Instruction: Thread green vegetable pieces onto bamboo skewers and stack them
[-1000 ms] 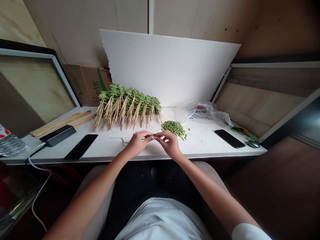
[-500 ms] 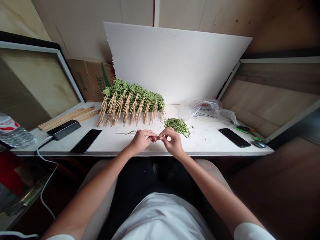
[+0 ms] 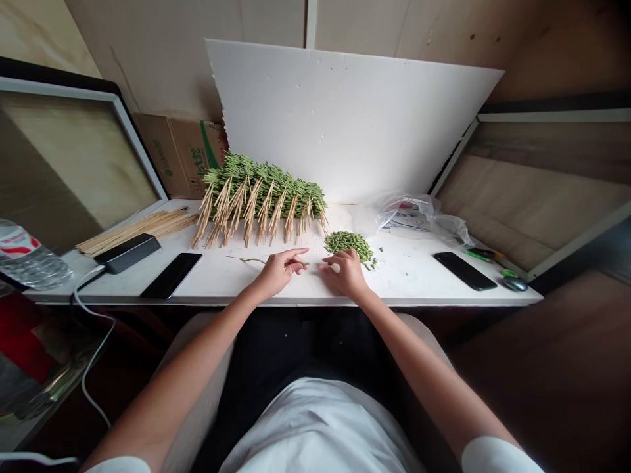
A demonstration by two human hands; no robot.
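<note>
My left hand is over the front of the white table, thumb and fingers closed around a thin green string bean. The bean's thin tail reaches out to the left, and a short end shows past the fingertips. To its right, my right hand rests low at the table with fingers bent and apart; I see nothing between them. Just behind this hand lies a pile of short cut bean pieces. Farther back is a stack of bean pieces on wooden skewers, with bare stick ends pointing forward.
Loose skewers, a black box with a cable and a phone lie left, beside a water bottle. Rightward are another phone, a plastic bag and a mouse. A white foam board stands behind.
My hands have parted from where their fingertips met on the bean. The right hand has moved slightly right and its fingers have opened; the left still holds the bean.
</note>
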